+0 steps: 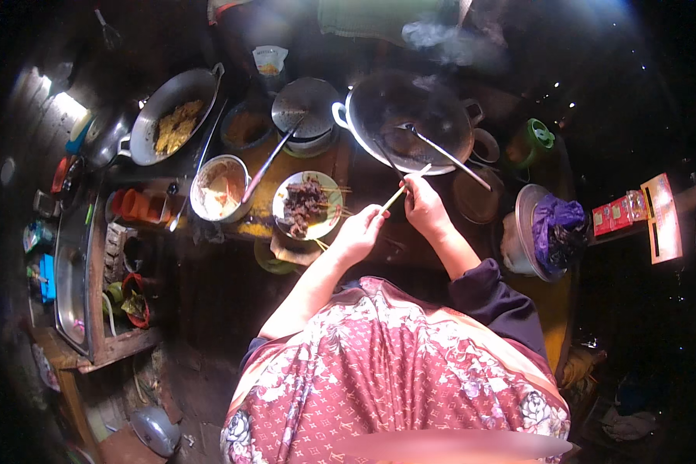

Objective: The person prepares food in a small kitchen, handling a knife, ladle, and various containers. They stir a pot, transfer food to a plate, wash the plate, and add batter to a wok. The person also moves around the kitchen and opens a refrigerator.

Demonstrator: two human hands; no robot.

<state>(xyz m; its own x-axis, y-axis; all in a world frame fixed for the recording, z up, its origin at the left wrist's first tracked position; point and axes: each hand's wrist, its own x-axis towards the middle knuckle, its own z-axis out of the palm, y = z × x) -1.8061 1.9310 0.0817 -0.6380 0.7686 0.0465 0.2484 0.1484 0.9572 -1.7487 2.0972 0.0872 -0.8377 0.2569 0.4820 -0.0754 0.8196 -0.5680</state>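
Note:
Both my hands are in front of me, near the wok's front edge. My left hand (359, 233) pinches the lower end of a thin pale green stick (395, 199). My right hand (425, 204) closes round the stick higher up, and its tip sticks out above the fingers. A dark, slender utensil (387, 155) runs from the right fingers up across the wok; I cannot tell its kind. Just left of my hands is a plate (334, 224) of browned skewered meat (305, 203). Beyond them a large dark wok (410, 97) steams, a long-handled utensil (460, 165) resting in it.
A white tub (201, 203) with pale contents and a lidded pot (305, 104) stand left of the wok. Farther left, a pan (148, 138) holds yellow-brown food. To the right are a green-lidded container (543, 133) and a metal tray (524, 216) with a purple plastic bag (558, 232).

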